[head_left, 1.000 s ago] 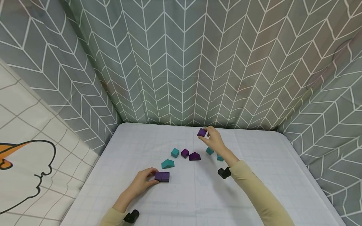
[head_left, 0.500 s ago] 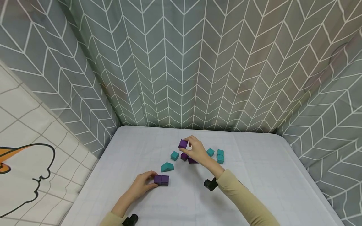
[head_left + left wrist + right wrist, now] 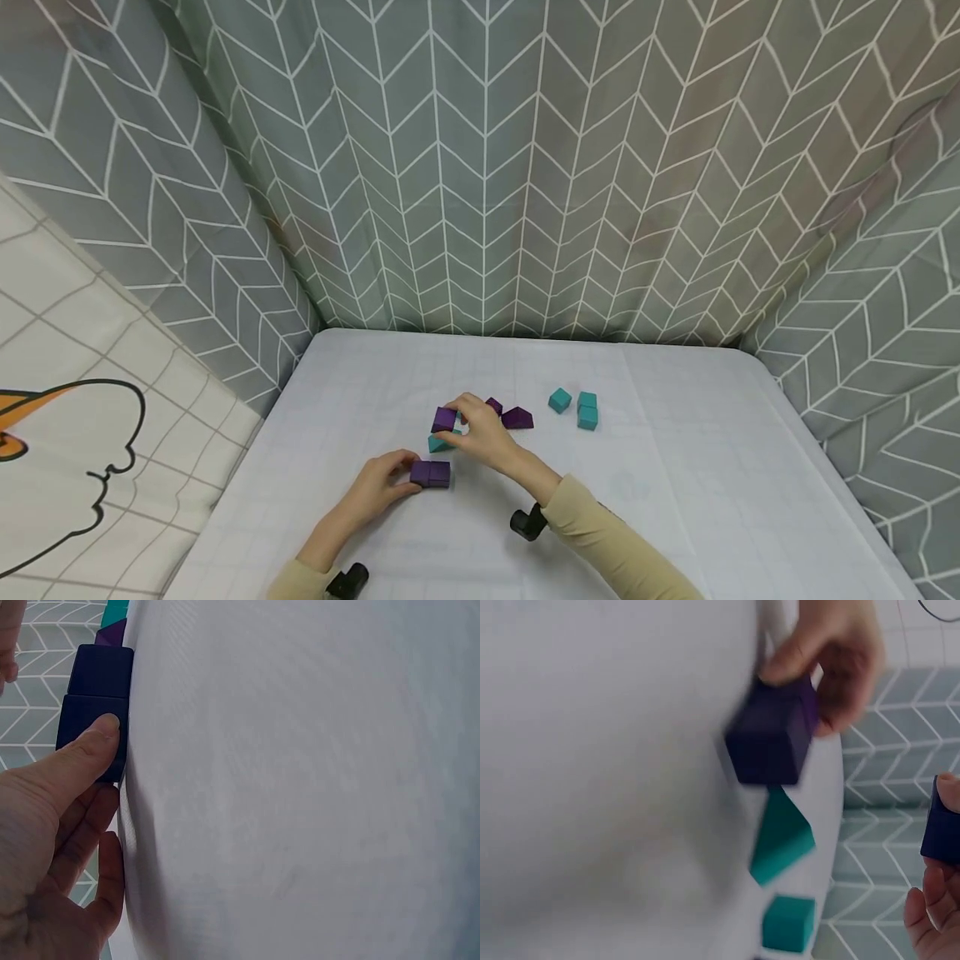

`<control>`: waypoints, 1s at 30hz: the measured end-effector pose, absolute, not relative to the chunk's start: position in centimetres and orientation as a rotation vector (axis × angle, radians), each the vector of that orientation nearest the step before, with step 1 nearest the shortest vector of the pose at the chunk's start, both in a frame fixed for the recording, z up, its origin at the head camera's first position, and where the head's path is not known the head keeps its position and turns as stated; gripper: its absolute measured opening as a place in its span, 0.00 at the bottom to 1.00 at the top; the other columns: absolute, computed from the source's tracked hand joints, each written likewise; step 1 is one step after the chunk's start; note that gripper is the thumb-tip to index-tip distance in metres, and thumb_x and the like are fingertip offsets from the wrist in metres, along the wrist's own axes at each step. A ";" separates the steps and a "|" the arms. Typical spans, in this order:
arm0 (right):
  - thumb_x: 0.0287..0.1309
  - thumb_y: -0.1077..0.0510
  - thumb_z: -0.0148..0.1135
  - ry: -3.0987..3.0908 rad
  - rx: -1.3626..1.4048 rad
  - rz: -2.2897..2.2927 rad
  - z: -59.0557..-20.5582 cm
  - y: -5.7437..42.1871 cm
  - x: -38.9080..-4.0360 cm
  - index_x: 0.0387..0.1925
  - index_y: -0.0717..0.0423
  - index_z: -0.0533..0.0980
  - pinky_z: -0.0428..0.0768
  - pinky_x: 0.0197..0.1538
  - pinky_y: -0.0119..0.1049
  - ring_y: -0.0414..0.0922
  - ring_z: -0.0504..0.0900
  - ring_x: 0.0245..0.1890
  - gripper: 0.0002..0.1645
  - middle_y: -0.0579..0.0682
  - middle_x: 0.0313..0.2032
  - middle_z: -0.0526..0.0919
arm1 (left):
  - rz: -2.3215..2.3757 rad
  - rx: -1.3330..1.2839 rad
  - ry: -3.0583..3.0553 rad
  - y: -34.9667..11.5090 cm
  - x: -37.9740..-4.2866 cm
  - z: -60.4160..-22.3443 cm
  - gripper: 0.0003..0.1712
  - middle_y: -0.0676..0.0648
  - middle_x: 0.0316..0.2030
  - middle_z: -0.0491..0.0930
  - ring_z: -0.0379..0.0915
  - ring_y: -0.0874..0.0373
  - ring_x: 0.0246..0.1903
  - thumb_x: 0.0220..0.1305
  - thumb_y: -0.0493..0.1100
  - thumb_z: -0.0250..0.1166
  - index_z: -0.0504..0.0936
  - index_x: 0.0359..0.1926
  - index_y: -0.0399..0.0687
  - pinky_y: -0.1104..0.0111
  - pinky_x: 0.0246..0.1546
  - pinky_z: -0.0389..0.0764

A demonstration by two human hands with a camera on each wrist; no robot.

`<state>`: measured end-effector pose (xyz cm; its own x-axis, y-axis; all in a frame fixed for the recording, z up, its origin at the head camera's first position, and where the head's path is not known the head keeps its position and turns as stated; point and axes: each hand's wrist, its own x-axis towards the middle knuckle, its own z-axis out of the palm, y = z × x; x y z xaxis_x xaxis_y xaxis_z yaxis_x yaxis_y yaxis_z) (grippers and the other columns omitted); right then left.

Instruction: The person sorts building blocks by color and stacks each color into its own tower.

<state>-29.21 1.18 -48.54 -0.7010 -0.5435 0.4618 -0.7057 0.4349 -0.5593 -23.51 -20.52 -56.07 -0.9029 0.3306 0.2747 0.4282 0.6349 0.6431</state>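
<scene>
My left hand [image 3: 378,486] pinches the left of two purple cubes [image 3: 438,475] that lie side by side on the table. The left wrist view shows its thumb on the near cube [image 3: 88,720] and its fingers behind. Between thumb and fingers, my right hand [image 3: 486,435] holds another purple cube [image 3: 442,419] in the air, above and beyond the pair. A teal wedge block [image 3: 437,444] shows partly beneath it. In the right wrist view, the held cube [image 3: 941,832] is cut off by the right edge, while the teal wedge and a teal cube [image 3: 789,924] lie farther along.
Behind my right hand are a small purple block [image 3: 494,405], partly covered, and a purple wedge [image 3: 517,418]. Farther right lie a teal block [image 3: 559,400] and two teal cubes [image 3: 587,416] in line. A patterned curtain [image 3: 487,208] hangs behind the white table [image 3: 675,467].
My right hand has carried its purple cube from the back right, leftward and nearer, to just beyond the pair. My left hand has stayed at the two cubes.
</scene>
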 end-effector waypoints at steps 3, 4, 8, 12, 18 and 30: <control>0.44 0.52 0.68 -2.484 1.134 1.121 -49.4 0.5 -28.4 0.40 0.59 0.74 0.71 0.32 0.25 0.44 0.73 0.31 0.22 0.46 0.35 0.75 | -1.124 -0.656 -2.692 -20.6 -23.5 -56.0 0.19 0.58 0.34 0.77 0.73 0.62 0.35 0.45 0.46 0.70 0.76 0.41 0.51 0.68 0.36 0.75; 0.44 0.52 0.68 -2.483 1.148 1.123 -49.8 0.3 -28.1 0.40 0.59 0.74 0.72 0.33 0.25 0.43 0.73 0.32 0.22 0.46 0.35 0.75 | -1.120 -0.665 -2.679 -20.6 -23.6 -56.0 0.19 0.57 0.34 0.78 0.73 0.62 0.35 0.45 0.45 0.70 0.76 0.41 0.51 0.68 0.36 0.75; 0.45 0.53 0.68 -2.471 1.205 1.091 -51.2 -0.3 -27.5 0.39 0.59 0.74 0.73 0.35 0.24 0.41 0.73 0.33 0.21 0.46 0.35 0.75 | -1.096 -0.687 -2.639 -20.5 -23.6 -55.9 0.20 0.56 0.34 0.78 0.74 0.61 0.34 0.45 0.44 0.70 0.76 0.41 0.51 0.68 0.34 0.75; 0.45 0.52 0.67 -2.472 1.248 1.028 -52.3 -0.8 -27.0 0.38 0.57 0.74 0.70 0.38 0.21 0.39 0.72 0.35 0.19 0.45 0.35 0.74 | -1.099 -0.686 -2.635 -20.4 -23.6 -55.9 0.20 0.56 0.35 0.78 0.74 0.61 0.36 0.45 0.45 0.70 0.76 0.41 0.52 0.67 0.35 0.76; 0.47 0.49 0.65 -2.515 1.263 0.927 -53.3 -1.2 -26.3 0.38 0.55 0.74 0.70 0.41 0.20 0.35 0.70 0.35 0.19 0.44 0.35 0.73 | -1.108 -0.681 -2.661 -20.4 -23.6 -55.9 0.19 0.53 0.36 0.79 0.75 0.59 0.38 0.46 0.44 0.69 0.76 0.42 0.50 0.66 0.36 0.77; 0.46 0.52 0.66 -2.582 1.185 0.961 -53.8 -1.6 -26.1 0.38 0.55 0.74 0.71 0.42 0.23 0.36 0.70 0.37 0.18 0.44 0.37 0.73 | -1.098 -0.672 -2.644 -20.3 -23.6 -55.8 0.19 0.54 0.34 0.79 0.74 0.62 0.35 0.43 0.42 0.71 0.77 0.40 0.50 0.67 0.34 0.76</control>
